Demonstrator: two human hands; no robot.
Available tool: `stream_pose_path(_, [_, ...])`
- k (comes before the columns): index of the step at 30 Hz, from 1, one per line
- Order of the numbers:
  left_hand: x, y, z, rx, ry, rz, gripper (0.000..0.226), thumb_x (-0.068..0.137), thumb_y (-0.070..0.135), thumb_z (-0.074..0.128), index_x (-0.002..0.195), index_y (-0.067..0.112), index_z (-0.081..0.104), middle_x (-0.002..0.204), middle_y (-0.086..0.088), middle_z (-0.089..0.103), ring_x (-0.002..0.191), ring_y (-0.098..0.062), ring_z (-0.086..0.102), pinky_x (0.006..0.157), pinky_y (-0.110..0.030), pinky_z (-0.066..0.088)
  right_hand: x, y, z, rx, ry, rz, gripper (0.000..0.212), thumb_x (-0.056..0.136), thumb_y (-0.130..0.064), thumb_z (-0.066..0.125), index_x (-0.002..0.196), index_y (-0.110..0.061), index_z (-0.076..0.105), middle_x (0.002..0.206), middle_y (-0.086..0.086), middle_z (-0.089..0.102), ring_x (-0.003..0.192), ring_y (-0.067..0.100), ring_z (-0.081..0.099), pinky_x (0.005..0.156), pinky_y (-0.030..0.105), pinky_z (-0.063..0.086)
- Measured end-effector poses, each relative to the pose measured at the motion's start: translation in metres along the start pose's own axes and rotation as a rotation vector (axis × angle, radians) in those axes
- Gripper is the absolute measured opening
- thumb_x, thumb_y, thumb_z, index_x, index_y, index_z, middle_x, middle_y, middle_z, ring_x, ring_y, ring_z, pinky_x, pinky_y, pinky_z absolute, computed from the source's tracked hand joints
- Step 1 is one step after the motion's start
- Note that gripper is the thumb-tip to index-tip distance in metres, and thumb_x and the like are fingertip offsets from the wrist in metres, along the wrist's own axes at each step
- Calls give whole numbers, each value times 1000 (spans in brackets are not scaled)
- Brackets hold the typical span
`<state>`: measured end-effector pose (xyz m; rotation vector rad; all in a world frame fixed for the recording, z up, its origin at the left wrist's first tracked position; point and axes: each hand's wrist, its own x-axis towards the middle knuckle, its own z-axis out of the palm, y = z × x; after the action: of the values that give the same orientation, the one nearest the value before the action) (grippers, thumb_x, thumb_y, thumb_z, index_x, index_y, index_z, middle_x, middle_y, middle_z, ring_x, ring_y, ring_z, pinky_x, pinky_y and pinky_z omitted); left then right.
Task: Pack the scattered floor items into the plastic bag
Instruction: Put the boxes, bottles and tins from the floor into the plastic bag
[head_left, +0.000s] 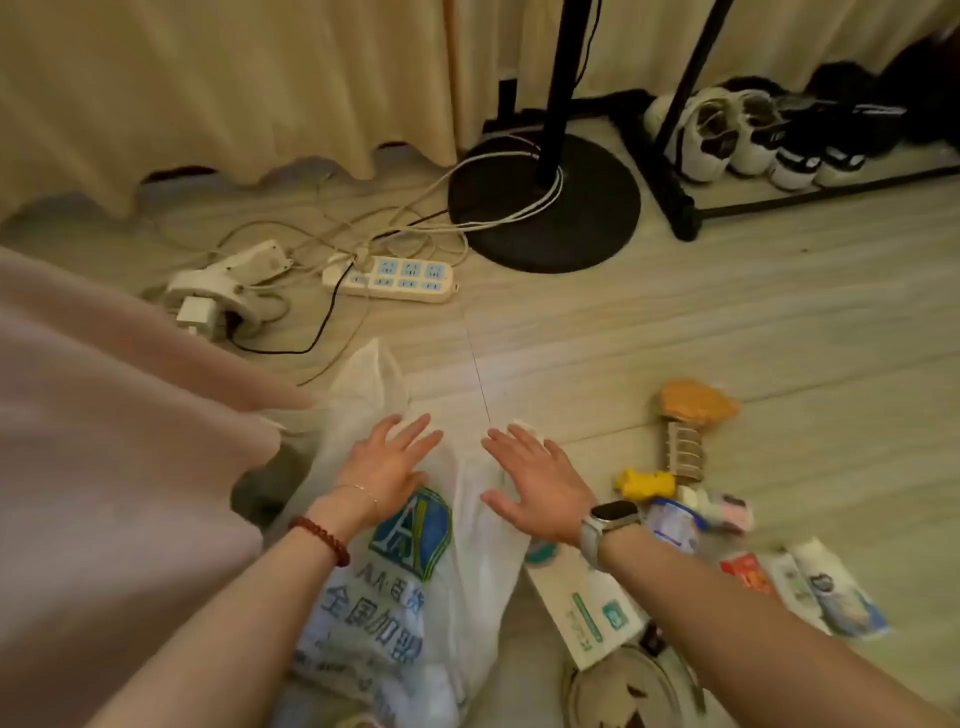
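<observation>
**Flat bag, loose clutter: the risks I am watching**

I am hovering both hands spread, holding nothing: left hand (387, 470) over the plastic bag (400, 582), right hand (532, 486) at its right edge. The bag is lying flat near me, its mouth looking unopened; items could be sliding off instead of in. The scattered packets (810, 587), yellow toy (644, 483) and white box (587, 603) are sitting right, so my right forearm could be knocking them.

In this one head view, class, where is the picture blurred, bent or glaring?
Head view: warm, dim light; soft glare on the floor beyond the hands; packets at right smeared by blur; the stand's pole and rack lean from wide-angle distortion; bag print reads fairly sharp.
</observation>
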<state>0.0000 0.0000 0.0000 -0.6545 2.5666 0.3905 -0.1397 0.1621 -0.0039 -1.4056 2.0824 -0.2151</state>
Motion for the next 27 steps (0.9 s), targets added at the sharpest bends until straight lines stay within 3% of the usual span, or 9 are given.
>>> stream_pose_path(2, [22, -7, 18, 110, -32, 47, 56, 96, 36, 35, 144, 35, 7, 155, 10, 1, 141, -26, -1, 110, -45, 18, 21, 7, 18, -53, -74, -45, 76, 86, -57, 40, 145, -25, 4, 155, -4, 11, 143, 12, -5, 114, 46, -8])
stream_pose_path(4, [35, -13, 27, 189, -30, 84, 48, 95, 41, 36, 141, 34, 23, 151, 8, 23, 140, -24, 5, 112, -45, 11, 31, 13, 31, -53, -138, -39, 78, 83, -62, 41, 144, -21, 16, 147, 1, 34, 141, 15, 14, 114, 49, -9])
stream_pose_path(6, [37, -17, 30, 216, 21, 137, 34, 93, 41, 39, 123, 31, 51, 136, 9, 45, 137, -19, 18, 112, -43, 6, 25, 13, 38, -23, -118, -33, 57, 85, -56, 44, 124, -16, 47, 123, 7, 58, 121, 21, 44, 114, 44, 9])
stream_pose_path(9, [32, -21, 15, 105, 137, 221, 31, 90, 43, 42, 108, 25, 61, 135, 4, 46, 138, -19, 21, 113, -43, 6, 2, 15, 21, 89, 55, -61, 27, 92, -38, 46, 97, -14, 58, 104, 11, 64, 97, 28, 55, 80, 34, 38])
stream_pose_path(13, [33, 1, -44, 46, 251, 295, 72, 83, 57, 43, 143, 32, 12, 153, 9, 2, 142, -20, -1, 113, -48, 7, -13, 20, -51, 37, 306, -163, 28, 91, -32, 46, 109, -15, 59, 105, 8, 64, 95, 30, 60, 74, 35, 46])
stream_pose_path(15, [32, 31, -90, 108, 259, 299, 85, 84, 52, 49, 134, 38, -17, 144, 16, -15, 140, -19, -14, 113, -49, 1, -21, 23, -105, -136, 478, -260, 29, 86, -34, 44, 96, -16, 64, 84, 9, 63, 71, 30, 62, 57, 33, 47])
stream_pose_path(17, [29, 66, -140, 164, 307, 346, 82, 86, 48, 49, 128, 41, -21, 146, 17, -13, 140, -21, -17, 113, -49, -3, -43, 23, -161, -258, 611, -280, 22, 82, -30, 50, 87, -16, 67, 71, 8, 60, 57, 28, 58, 48, 31, 45])
stream_pose_path(23, [18, 169, -255, 302, 502, 617, 70, 88, 43, 50, 137, 45, 1, 146, 14, -17, 133, -19, -26, 112, -50, -7, -137, 32, -263, -575, 843, -301, 11, 74, -13, 65, 85, -17, 66, 67, 4, 54, 59, 20, 51, 59, 30, 42])
stream_pose_path(27, [10, 241, -283, 427, 478, 759, 36, 88, 41, 51, 123, 31, 51, 154, 9, 7, 142, -24, -9, 112, -53, -1, -200, 54, -276, -638, 996, -213, 15, 85, -19, 50, 84, -18, 64, 69, 3, 54, 61, 18, 50, 61, 31, 41])
